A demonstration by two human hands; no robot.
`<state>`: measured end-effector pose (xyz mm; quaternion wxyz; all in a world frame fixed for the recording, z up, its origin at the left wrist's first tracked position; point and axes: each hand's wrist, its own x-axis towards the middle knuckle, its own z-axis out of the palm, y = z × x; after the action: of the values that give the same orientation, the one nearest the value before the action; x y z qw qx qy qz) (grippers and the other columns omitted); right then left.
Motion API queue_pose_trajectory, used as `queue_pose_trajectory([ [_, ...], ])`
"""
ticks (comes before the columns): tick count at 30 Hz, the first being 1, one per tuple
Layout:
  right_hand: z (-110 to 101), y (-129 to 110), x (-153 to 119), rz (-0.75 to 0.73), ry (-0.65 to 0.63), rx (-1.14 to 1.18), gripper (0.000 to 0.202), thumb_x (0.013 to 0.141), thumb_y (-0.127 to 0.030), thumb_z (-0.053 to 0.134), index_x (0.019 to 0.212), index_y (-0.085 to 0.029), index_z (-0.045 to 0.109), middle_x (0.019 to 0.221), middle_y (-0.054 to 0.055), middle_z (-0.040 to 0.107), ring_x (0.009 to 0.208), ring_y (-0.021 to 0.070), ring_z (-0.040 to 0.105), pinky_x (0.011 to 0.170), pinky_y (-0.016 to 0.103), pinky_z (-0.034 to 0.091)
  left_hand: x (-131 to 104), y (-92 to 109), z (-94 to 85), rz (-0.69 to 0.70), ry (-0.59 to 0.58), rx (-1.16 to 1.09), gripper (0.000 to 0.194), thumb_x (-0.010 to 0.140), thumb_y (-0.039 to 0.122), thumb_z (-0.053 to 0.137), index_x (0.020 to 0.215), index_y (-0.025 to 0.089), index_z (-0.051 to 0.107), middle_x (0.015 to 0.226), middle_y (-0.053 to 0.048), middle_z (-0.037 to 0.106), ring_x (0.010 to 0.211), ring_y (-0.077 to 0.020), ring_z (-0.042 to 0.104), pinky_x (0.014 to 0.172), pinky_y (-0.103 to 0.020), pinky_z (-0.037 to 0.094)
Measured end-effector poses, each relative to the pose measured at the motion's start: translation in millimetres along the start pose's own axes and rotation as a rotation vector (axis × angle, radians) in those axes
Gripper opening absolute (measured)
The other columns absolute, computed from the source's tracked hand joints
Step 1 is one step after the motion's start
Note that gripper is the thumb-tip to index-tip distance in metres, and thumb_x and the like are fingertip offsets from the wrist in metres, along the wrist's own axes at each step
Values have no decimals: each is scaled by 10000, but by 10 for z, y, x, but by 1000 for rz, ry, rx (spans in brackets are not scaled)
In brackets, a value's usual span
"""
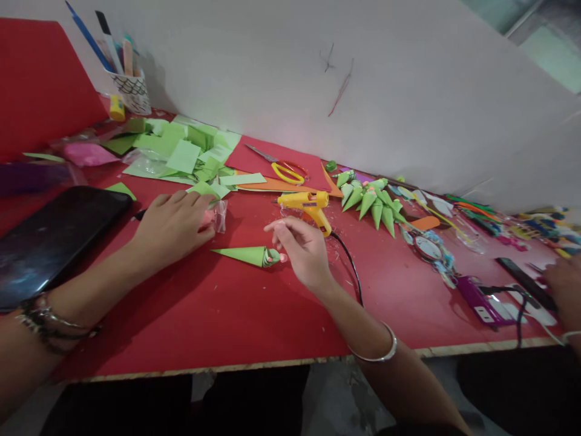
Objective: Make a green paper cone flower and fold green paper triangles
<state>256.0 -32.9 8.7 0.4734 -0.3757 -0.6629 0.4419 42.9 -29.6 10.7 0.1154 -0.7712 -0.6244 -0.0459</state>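
My left hand [170, 221] rests palm down on the table, with its fingers and thumb around a small clear plastic bag [220, 217] of pink pieces. Most of the bag is hidden under the hand. A green paper cone [242, 255] lies on its side between my hands, its tip to the left and layered folds with pink bits at its wide end. Just right of that end hovers my right hand [302, 248], thumb and fingertips drawn together; whatever is between them is too small to make out. Behind it lies a yellow glue gun [302, 200], nozzle to the left.
Green paper pieces [181, 151], scissors [288, 171] on red paper and a cluster of green cones [370, 200] lie along the wall. A black phone [59, 236] is at left. The glue gun's cord [351, 260] runs toward the front edge. Another person's hand [565, 284] is at right.
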Motion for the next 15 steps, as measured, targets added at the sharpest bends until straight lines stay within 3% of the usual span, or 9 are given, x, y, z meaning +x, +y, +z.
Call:
queue_pose_trajectory([
  [6,-4,12,-15,-29,-43,21,316,897,-354,399,811,-195,659,645,-8,517,568,65,472,459,181,386,-12,-32,71,51,21,-69,481,786,298,452,1224,101,432,1198,-160,491,1094,-317,441,923,-430,322],
  [11,-2,30,-9,-13,-42,-43,222,858,-315,483,973,-234,655,705,-15,557,556,58,470,471,180,400,-34,32,34,166,79,-173,519,820,287,419,1301,105,348,1306,-172,368,1188,-321,321,971,-472,247],
  [15,1,22,-7,-34,-49,-29,190,828,-304,524,934,-234,667,742,-7,602,596,68,523,523,192,440,-32,136,34,343,103,-350,469,834,330,419,1280,185,396,1212,-123,461,1117,-279,380,922,-426,299],
])
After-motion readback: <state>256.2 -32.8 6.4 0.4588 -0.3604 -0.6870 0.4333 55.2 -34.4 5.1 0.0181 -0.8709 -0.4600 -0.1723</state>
